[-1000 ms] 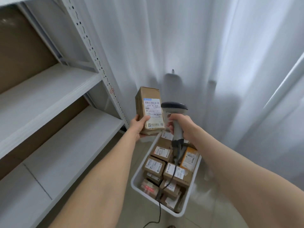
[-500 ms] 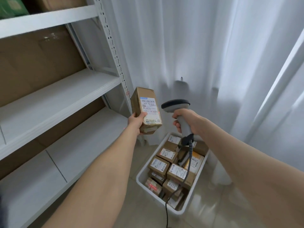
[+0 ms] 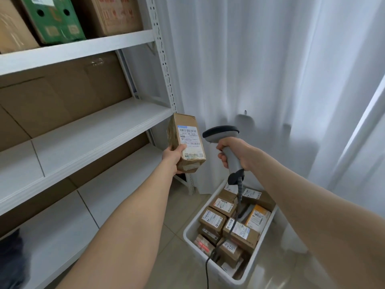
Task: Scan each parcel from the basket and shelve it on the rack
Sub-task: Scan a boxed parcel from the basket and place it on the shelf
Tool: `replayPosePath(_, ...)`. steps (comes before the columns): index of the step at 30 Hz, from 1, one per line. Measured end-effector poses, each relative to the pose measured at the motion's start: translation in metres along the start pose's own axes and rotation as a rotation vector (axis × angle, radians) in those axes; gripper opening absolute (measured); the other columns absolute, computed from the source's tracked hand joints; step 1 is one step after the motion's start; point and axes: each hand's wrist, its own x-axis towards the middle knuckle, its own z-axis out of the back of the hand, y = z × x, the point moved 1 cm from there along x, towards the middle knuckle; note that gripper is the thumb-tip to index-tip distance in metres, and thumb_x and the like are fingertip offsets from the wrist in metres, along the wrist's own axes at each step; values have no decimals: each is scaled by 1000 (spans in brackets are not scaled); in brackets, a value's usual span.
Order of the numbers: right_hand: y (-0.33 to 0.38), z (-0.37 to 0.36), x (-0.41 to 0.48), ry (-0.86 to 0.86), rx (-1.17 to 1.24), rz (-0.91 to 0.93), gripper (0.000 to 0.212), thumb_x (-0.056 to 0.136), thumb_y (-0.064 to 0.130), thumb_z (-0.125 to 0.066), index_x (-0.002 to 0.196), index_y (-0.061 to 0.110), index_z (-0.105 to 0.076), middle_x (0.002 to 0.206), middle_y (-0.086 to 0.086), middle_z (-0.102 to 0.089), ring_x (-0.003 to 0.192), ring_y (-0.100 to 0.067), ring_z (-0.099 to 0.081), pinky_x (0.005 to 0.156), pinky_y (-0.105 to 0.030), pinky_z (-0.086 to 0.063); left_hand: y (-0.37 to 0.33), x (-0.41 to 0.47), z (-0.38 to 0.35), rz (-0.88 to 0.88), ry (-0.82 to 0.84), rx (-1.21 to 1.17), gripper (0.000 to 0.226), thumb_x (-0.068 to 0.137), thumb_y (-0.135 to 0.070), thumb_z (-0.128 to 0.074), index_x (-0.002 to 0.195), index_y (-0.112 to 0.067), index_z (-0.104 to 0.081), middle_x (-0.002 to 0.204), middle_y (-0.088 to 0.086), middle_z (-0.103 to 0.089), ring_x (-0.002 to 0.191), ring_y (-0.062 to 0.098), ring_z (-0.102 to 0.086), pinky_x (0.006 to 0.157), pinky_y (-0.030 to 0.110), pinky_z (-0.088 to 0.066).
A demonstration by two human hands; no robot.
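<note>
A tall brown cardboard parcel (image 3: 186,142) with a white barcode label is standing upright in a person's left hand (image 3: 174,157), fingers wrapping its lower end and thumb pressing on the label, in the air just off the front corner of the rack's middle shelf. At 3 o'clock from it, near but apart, the right hand (image 3: 233,154) is closing fully around the handle of a grey handheld barcode scanner with a black head (image 3: 221,133), whose head is pointing toward the label. A black coiled cable (image 3: 239,197) is hanging from the handle down into the white plastic basket (image 3: 210,265) at 5 o'clock, which is sitting on the beige tiled floor (image 3: 173,265) and holding many small brown labelled boxes (image 3: 212,219). The white metal shelving rack (image 3: 87,132) is filling the 9 o'clock side, its middle and lower boards showing bare, brown cardboard lining its back. On the top shelf, at 11 o'clock, green cartons (image 3: 52,19) and a brown carton (image 3: 114,15) are standing side by side. White pleated curtains (image 3: 260,69) are covering the wall from 12 to 3 o'clock.
</note>
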Motion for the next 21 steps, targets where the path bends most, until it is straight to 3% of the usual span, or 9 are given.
replayPosePath(5,5,-50,10,9,77,23,7,91,13,-57,97,10,-55,58,-6,-60,44,-13,-50,46,-22,-48,-17,-4,53,-17,35,-14,46,92,-30,-61,135,-21,-49,126,9,-60,98,30,-57,73,51,-53)
replayPosePath(9,14,-108,26,-10,222,91,14,90,12,-62,103,7,-57,68,-9,-65,50,-15,-58,54,-28,-54,-42,-7,117,-47,4,80,56,89,-46,-60,137,-22,-47,132,8,-56,122,37,-49,98,65,-38)
replayPosePath(10,18,-126,30,-14,246,112,17,90,12,-64,105,7,-59,73,-10,-66,54,-17,-60,58,-30,-55,-51,-8,134,-55,-2,88,56,88,-48,-59,136,-21,-49,129,8,-57,121,36,-50,96,64,-40)
replayPosePath(12,25,-166,39,-10,273,163,29,88,13,-67,115,7,-60,83,-10,-67,65,-20,-64,65,-35,-58,-71,-13,170,-86,2,57,51,89,-48,-58,131,-20,-53,115,6,-64,101,28,-60,74,48,-53)
replayPosePath(14,35,-210,46,14,269,217,37,86,17,-71,120,10,-59,84,-6,-65,72,-22,-64,69,-39,-57,-92,-18,207,-133,1,31,46,90,-46,-57,128,-20,-55,105,2,-66,85,20,-61,59,34,-49)
replayPosePath(16,49,-256,49,39,246,278,36,85,22,-74,115,10,-60,85,-5,-67,78,-23,-64,68,-38,-55,-116,-24,240,-196,-1,46,47,90,-49,-55,128,-21,-54,108,1,-64,84,18,-58,64,36,-47)
replayPosePath(19,75,-323,46,102,242,361,40,84,25,-76,119,11,-61,108,-10,-71,96,-27,-67,74,-41,-56,-153,-37,289,-293,-44,51,53,88,-53,-55,130,-21,-49,114,3,-62,94,22,-56,82,43,-47)
replayPosePath(21,95,-359,41,126,268,390,40,82,23,-77,117,12,-61,109,-10,-70,100,-30,-66,82,-49,-57,-175,-48,320,-353,-98,15,57,87,-52,-58,133,-21,-47,117,5,-63,96,24,-59,81,42,-51)
